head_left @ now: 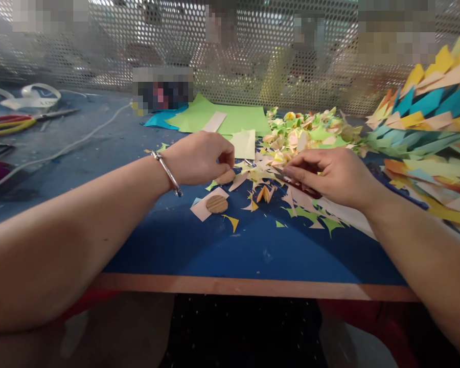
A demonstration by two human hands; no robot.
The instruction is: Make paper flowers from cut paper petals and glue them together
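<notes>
My left hand [199, 158], with a silver bracelet at its wrist, has its fingers closed at the upper edge of a round cardboard disc [226, 177]. Just in front, a second cardboard disc [216, 204] lies on a pale pink paper piece [204, 213]. To the right, my right hand [327, 174] pinches a slim dark tool [304, 188]; the fingers cover part of it and its exact kind is unclear. Pointed paper scraps [258, 176] lie between the hands. A small folded orange paper piece [265, 194] stands among them.
Green paper sheets [230, 120] and a heap of small folded paper pieces [302, 133] lie behind my hands. A layered paper construction [433, 110] rises at right. Scissors [34, 117] and a white cord [76, 138] are at left. A perforated metal panel [245, 61] bounds the back.
</notes>
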